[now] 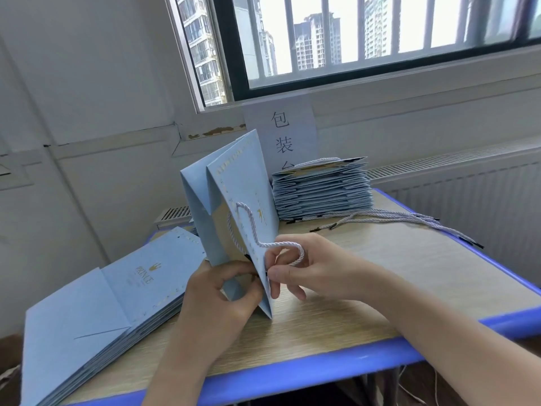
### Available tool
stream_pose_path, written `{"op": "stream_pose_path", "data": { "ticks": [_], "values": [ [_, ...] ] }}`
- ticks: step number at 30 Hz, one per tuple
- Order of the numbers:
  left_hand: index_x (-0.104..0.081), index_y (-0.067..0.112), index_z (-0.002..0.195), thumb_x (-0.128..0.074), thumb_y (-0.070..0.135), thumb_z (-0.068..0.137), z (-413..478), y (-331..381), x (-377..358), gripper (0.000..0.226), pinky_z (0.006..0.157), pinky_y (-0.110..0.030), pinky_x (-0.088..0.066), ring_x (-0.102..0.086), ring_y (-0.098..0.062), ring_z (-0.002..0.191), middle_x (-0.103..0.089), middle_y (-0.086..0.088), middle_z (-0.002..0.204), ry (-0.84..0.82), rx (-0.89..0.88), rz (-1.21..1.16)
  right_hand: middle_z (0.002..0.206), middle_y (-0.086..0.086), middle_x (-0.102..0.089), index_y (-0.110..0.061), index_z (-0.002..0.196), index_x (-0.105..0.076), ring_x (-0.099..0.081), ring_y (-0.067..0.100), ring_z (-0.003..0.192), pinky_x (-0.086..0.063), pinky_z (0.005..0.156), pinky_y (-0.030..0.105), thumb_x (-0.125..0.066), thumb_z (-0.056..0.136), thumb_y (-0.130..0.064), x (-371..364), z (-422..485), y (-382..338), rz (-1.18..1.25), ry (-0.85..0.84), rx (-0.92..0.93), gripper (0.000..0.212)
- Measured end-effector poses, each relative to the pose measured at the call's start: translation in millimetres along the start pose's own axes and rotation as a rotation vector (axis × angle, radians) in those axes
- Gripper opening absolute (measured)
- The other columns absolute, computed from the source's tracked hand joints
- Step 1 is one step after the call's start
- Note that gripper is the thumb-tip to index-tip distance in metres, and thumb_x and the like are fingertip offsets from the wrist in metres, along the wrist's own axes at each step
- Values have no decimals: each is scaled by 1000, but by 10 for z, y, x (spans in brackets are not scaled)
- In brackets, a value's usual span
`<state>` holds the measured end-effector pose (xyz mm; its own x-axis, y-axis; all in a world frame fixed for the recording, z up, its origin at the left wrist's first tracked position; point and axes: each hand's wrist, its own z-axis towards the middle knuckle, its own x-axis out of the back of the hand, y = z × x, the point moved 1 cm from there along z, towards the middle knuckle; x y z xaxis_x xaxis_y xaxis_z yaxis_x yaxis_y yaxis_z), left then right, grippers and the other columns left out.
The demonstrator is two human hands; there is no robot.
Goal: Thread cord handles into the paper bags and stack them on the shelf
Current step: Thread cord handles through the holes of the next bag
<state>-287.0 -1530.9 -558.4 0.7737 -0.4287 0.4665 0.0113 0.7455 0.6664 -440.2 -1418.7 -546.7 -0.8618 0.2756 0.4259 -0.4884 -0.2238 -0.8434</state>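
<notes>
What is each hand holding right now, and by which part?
Left hand grips the light blue paper bag at its near lower edge. Right hand pinches the white cord handle near its black-tipped end, at that same edge.

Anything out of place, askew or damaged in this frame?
Mostly tidy. The loose cords trail over the table's right edge, so some could slip down. The flat bag pile overhangs the table's left side. Paint is peeling on the wall trim.
</notes>
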Motion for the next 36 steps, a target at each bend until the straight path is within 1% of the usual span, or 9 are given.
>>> {"op": "stream_pose_path", "data": {
  "ticks": [5,9,13,18,24,27,29,34,36],
  "values": [
    [-71,38,63,-81,15,70,5,-41,-19,26,62,-11,-41,-62,-9,76,-67,2,78,31,-6,39,62,1,-66,-11,86,-58,-49,13,51,-38,54,27,-70,93,-23,-2,-2,15,-88,35,-103,19],
    [-68,30,60,-76,22,62,7,-19,-42,11,62,-9,-38,-59,-10,77,-63,7,74,34,-27,48,52,-1,-56,-3,72,-59,-44,10,45,-35,45,21,-77,86,-35,-6,-28,4,-221,-101,-233,39],
    [-68,31,58,-75,24,58,0,-20,-44,10,62,-7,-38,-58,-9,77,-62,8,76,45,-33,53,51,-3,-46,-11,63,-52,-40,14,49,-32,48,27,-83,79,-32,-17,-31,24,-253,-106,-233,40],
    [-69,28,57,-87,7,59,-15,-16,-53,28,62,-5,-39,-59,-4,79,-61,1,84,57,-63,143,53,-11,-35,-23,57,-46,-33,12,54,-28,54,33,-90,68,-37,-14,-7,74,-324,-32,-204,47],
    [-72,36,60,-85,13,66,-54,-39,-89,27,59,-4,-36,-58,-4,72,-60,0,81,-36,-77,240,57,-4,-40,-15,67,-45,-35,15,55,-32,55,35,-86,49,-60,-25,15,139,-461,-8,-217,63],
    [-69,31,59,-74,26,72,-56,-21,-79,14,60,-7,-35,-55,-6,70,-56,2,76,-29,-124,248,56,2,-44,-13,66,-47,-39,16,54,-39,55,41,-86,62,-52,-36,15,164,-440,-31,-173,56],
    [-64,29,59,-60,36,76,-56,-17,-81,19,57,-10,-34,-52,-9,65,-49,3,68,-19,-134,259,55,3,-48,-10,66,-51,-42,17,53,-42,55,43,-84,69,-46,-57,15,170,-402,-55,-128,49],
    [-71,34,71,-73,17,79,-49,53,-103,19,60,-4,-37,-56,0,73,-52,7,75,57,-112,247,53,-16,-51,-26,63,-54,-47,4,52,-38,54,21,-79,82,-21,-77,-8,144,-380,-90,-64,31],
    [-72,43,79,-77,12,74,-49,87,-90,31,63,-3,-38,-57,3,78,-57,8,79,64,-83,206,53,-14,-52,-23,63,-58,-47,5,52,-38,54,24,-76,84,-22,-87,-19,108,-389,-83,-36,28]
  ]
}}
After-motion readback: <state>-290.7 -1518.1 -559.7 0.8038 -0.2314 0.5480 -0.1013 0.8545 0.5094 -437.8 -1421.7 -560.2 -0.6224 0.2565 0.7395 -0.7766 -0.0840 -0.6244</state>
